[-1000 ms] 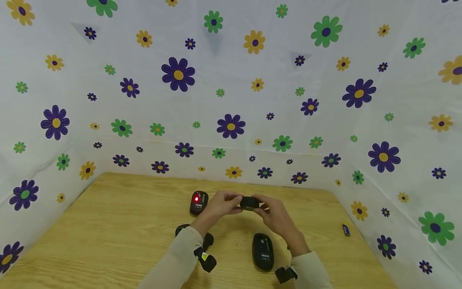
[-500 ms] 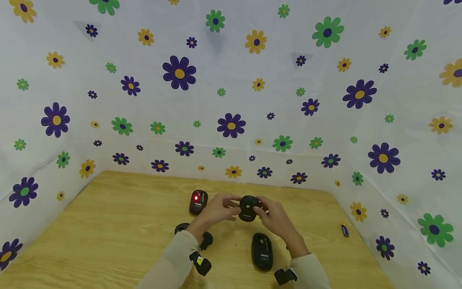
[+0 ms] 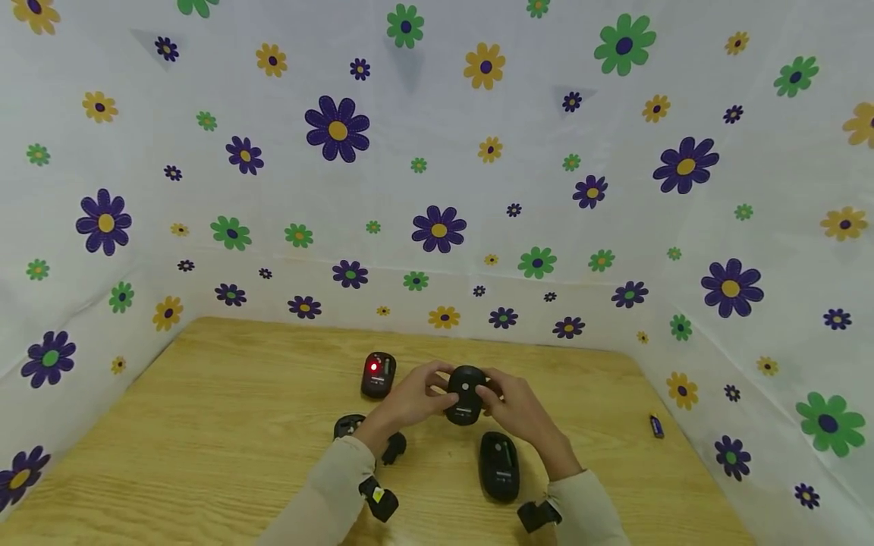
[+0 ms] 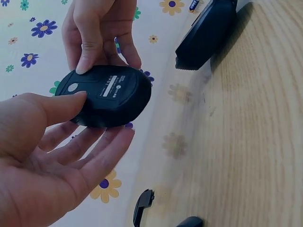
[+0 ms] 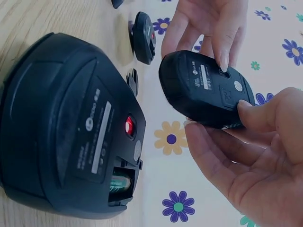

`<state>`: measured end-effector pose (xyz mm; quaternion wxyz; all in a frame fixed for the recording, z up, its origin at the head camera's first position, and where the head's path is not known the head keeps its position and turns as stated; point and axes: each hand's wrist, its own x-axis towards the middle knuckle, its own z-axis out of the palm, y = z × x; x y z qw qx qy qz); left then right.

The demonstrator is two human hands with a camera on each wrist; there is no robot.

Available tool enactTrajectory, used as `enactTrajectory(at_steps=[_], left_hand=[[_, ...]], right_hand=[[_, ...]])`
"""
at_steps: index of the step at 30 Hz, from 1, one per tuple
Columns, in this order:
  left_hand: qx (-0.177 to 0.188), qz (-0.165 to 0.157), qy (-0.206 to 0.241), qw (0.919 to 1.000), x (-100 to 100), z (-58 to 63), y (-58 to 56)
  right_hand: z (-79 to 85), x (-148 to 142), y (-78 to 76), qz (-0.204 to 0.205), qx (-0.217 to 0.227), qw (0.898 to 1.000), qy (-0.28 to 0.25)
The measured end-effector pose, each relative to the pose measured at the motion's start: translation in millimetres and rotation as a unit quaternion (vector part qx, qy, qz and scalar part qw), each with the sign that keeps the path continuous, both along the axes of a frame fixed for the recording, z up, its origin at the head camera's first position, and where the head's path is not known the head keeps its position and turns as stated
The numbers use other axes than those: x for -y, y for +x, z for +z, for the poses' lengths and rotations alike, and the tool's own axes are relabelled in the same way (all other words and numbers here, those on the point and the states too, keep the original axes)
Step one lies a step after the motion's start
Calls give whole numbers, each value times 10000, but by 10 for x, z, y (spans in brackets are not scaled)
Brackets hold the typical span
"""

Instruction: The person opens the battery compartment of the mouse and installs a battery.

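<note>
A black computer mouse (image 3: pixel 466 398) is held up over the table between both hands, its underside with a white label and a pale round sticker facing me. My left hand (image 3: pixel 413 396) grips its left side, thumb on the underside and the other fingers (image 4: pixel 111 156) beneath. From the right, my right hand (image 3: pixel 515 406) pinches it, its thumb (image 5: pixel 251 113) next to the round sticker. Nearer me lies a second mouse (image 3: pixel 499 466), upside down; the right wrist view shows its red light and a green battery (image 5: pixel 120 182) in the uncovered compartment.
Farther back lies another upturned mouse (image 3: pixel 378 375) with a glowing red light. Partly hidden behind my left forearm is a black object (image 3: pixel 348 426), with a small black piece (image 3: pixel 394 447) nearby. A blue battery (image 3: pixel 656 426) lies near the right table edge. Flower-patterned cloth (image 3: pixel 437 174) encloses the table.
The held mouse has turned from nearly edge-on to show its underside, and it sits slightly lower. Both hands keep hold of it and the things on the table stay put.
</note>
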<state>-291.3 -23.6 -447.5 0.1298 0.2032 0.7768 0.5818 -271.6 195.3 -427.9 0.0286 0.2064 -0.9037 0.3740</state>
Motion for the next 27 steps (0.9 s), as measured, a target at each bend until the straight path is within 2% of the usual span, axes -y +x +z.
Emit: enactTrajectory(at_steps=[7, 16, 27], left_hand=[[170, 97, -11, 9998, 13, -42, 50], [189, 15, 35, 9998, 63, -80, 122], [267, -47, 77, 9996, 86, -62, 109]], right_hand=[[5, 20, 17, -64, 235, 9997, -18], [-47, -1, 52, 290, 212, 9993, -32], [3, -3, 28, 484, 122, 9988, 28]])
